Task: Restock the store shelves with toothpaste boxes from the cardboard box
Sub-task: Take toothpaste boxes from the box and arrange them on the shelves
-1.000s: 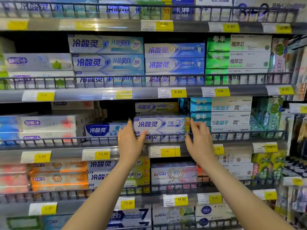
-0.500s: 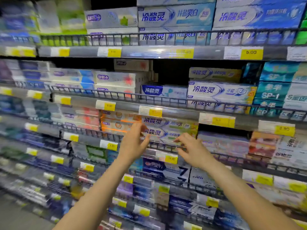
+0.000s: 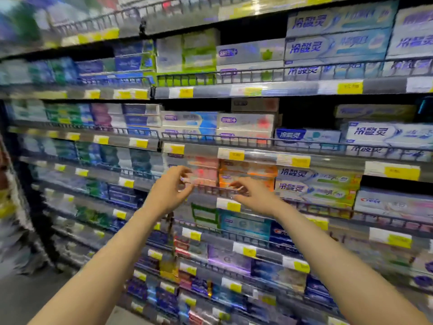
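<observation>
left hand (image 3: 167, 192): raised in front of the shelves (image 3: 257, 90), fingers loosely curled, thumb apart, holding nothing
right hand (image 3: 251, 195): raised beside the left, apart from it, fingers loosely bent toward the left, holding nothing
toothpaste boxes (image 3: 337, 46): stacked flat on the shelves in rows, long axis horizontal, running along the shelf edge, printed long faces outward
nearest boxes: pink box (image 3: 203, 171) and orange box (image 3: 248, 171), just behind the fingertips; contact can't be told, heavy motion blur
wire rail (image 3: 304, 143): runs along each shelf front, boxes sit behind it
price tags (image 3: 349, 87): yellow, on the shelf edges
cardboard box: not seen in this view
</observation>
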